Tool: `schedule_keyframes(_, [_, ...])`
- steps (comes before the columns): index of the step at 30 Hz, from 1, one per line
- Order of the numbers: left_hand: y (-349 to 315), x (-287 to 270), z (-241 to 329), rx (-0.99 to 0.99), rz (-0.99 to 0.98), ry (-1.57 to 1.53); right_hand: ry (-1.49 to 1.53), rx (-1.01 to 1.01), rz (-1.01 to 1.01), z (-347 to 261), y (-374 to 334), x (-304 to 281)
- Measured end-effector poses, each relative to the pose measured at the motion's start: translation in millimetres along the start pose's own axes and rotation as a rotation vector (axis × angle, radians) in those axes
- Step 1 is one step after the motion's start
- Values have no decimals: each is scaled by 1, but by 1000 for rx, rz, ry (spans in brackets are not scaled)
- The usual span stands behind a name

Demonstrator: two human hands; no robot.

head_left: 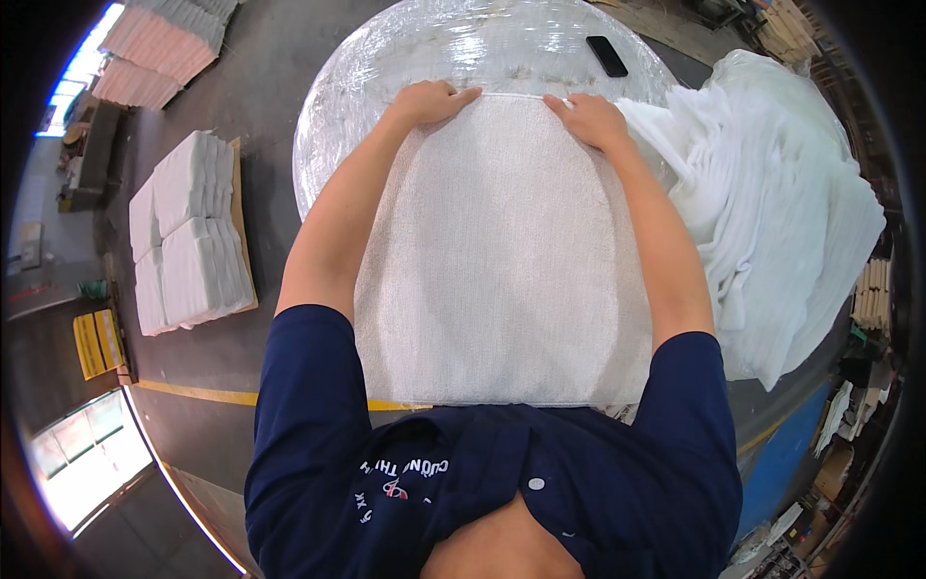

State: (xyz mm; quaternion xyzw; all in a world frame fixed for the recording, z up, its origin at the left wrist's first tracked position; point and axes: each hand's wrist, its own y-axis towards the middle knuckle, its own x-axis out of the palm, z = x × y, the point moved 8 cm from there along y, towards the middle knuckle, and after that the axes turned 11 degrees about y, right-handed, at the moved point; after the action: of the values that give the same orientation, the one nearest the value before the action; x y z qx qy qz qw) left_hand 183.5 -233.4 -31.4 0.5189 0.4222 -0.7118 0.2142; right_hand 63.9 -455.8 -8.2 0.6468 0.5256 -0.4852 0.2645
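A white textured cloth mat point(506, 251) is spread in front of my body, over a big pile wrapped in clear film point(362, 82). Its near edge reaches my shirt. My left hand point(432, 102) is closed on the far edge near the left corner, thumb pointing inward along the hem. Near the right corner, my right hand point(590, 118) pinches the same edge between thumb and fingers. The fingers under the edge are partly hidden. Whether more mats lie beneath this one, I cannot tell.
A black phone point(607, 56) lies on the wrapped pile at the far right. Beside it on the right stands a heap of white cloths point(772, 212). White stacks point(193, 232) sit on the left floor, with pinkish-white stacks point(164, 48) farther back.
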Motion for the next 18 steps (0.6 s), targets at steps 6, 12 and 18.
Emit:
schedule_keyframes(6, [8,9,-35,-18,-97,-126,104,142,-108,28,11,0])
schedule_keyframes(12, [-2,43,-42,-105,-212,-915,821,395,-275,112,2,13])
schedule_keyframes(18, [-4,64,-76,-241,-18,-1336,1108,126,152,132,-17,13])
